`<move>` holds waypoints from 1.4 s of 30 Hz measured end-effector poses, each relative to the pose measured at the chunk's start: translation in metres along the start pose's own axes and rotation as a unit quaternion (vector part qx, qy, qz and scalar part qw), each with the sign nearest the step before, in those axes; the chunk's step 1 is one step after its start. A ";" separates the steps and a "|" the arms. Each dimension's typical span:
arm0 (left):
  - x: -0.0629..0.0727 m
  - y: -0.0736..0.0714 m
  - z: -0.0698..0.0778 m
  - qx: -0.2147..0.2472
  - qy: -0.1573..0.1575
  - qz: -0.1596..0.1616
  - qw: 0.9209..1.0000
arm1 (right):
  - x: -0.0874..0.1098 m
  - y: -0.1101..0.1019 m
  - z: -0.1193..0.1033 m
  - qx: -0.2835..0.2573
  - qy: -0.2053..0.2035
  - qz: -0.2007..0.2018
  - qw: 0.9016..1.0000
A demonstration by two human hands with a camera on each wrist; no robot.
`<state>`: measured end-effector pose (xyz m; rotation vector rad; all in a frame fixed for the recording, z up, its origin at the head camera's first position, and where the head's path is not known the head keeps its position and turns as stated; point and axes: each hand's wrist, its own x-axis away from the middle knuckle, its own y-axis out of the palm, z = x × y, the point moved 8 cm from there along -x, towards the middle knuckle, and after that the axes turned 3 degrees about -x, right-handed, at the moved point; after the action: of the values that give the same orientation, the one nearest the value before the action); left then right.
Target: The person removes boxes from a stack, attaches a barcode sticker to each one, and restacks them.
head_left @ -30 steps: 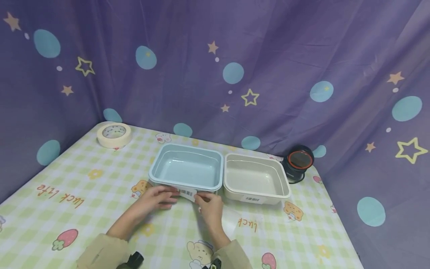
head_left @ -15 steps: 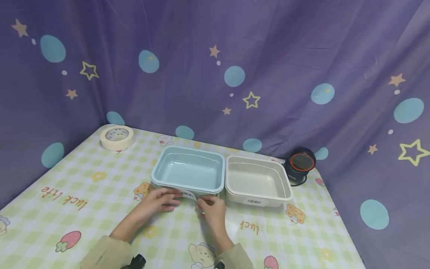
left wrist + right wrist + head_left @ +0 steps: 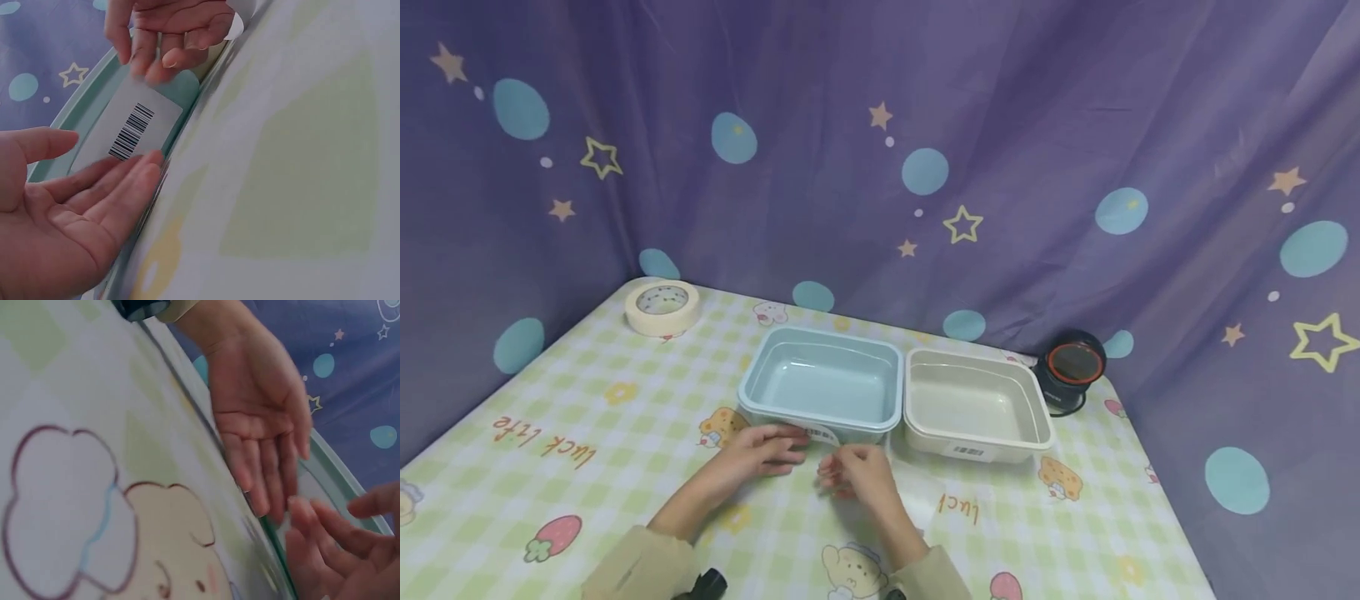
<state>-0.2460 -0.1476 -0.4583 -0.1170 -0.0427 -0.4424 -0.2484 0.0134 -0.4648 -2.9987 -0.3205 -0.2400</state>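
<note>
A light blue plastic bin stands on the table, with a white barcode label on its front wall. My left hand lies against that wall. Its fingers are fairly straight and touch the label's left part, partly hiding it in the head view. My right hand is at the label's other end, and its loosely bent fingertips touch or nearly touch the edge. In the right wrist view, the thumb of this right hand stands apart from the fingers, so no pinch shows.
A cream bin with its own barcode label stands just right of the blue one. A pale, see-through sheet lies near my right forearm. Masking tape is at the back left; a black round device is at the back right.
My right hand has let go of the label's right end, and its fingers have loosened and shifted slightly left. The label's right end is nearer the wall. My left hand has stayed about in place.
</note>
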 end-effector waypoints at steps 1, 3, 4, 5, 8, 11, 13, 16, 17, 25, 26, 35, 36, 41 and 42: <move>0.000 0.000 -0.001 -0.002 0.000 -0.006 1.000 | 0.000 0.003 0.000 -0.006 -0.001 -0.021 1.000; 0.000 0.001 -0.002 -0.004 0.003 -0.014 1.000 | 0.001 0.007 -0.001 -0.022 -0.003 -0.049 0.999; -0.001 0.001 -0.002 -0.003 0.003 -0.015 1.000 | 0.000 0.008 -0.001 -0.029 -0.004 -0.057 0.998; -0.001 0.001 -0.003 -0.002 0.002 -0.016 1.000 | 0.000 0.008 -0.002 -0.033 -0.005 -0.060 0.998; -0.002 0.001 -0.005 0.003 -0.004 -0.015 1.000 | 0.000 0.005 -0.003 -0.036 -0.008 -0.050 0.998; 0.000 0.001 -0.007 0.001 -0.008 -0.012 1.000 | 0.000 0.005 -0.004 -0.041 -0.013 -0.038 0.998; 0.001 0.000 -0.007 0.000 -0.007 -0.010 1.000 | 0.000 0.005 -0.004 -0.047 -0.013 -0.033 0.998; 0.002 -0.001 -0.006 -0.001 -0.001 -0.011 1.000 | -0.001 0.004 -0.004 -0.052 -0.013 -0.027 0.998; 0.002 -0.001 -0.006 0.000 0.000 -0.011 1.000 | -0.001 0.003 -0.004 -0.051 -0.012 -0.026 0.998; 0.001 0.000 -0.009 0.009 -0.004 -0.020 1.000 | -0.001 0.002 0.002 -0.051 0.011 -0.042 0.998; 0.001 0.000 -0.009 0.009 -0.003 -0.022 1.000 | -0.001 0.002 0.004 -0.053 0.016 -0.048 0.997; -0.002 0.000 -0.012 0.024 -0.006 -0.023 0.999 | -0.003 -0.001 0.013 -0.088 0.054 -0.071 0.992; -0.002 -0.001 -0.013 0.025 -0.006 -0.023 0.999 | -0.003 -0.001 0.012 -0.092 0.053 -0.071 0.992; 0.000 -0.002 -0.014 0.032 -0.006 -0.027 0.999 | -0.003 -0.002 0.006 -0.105 0.035 -0.057 0.992; 0.000 -0.002 -0.014 0.032 -0.008 -0.027 0.999 | -0.003 -0.002 0.005 -0.110 0.032 -0.053 0.992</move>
<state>-0.2467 -0.1516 -0.4718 -0.0557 -0.0750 -0.4939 -0.2508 0.0153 -0.4702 -3.1853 -0.4756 -0.4065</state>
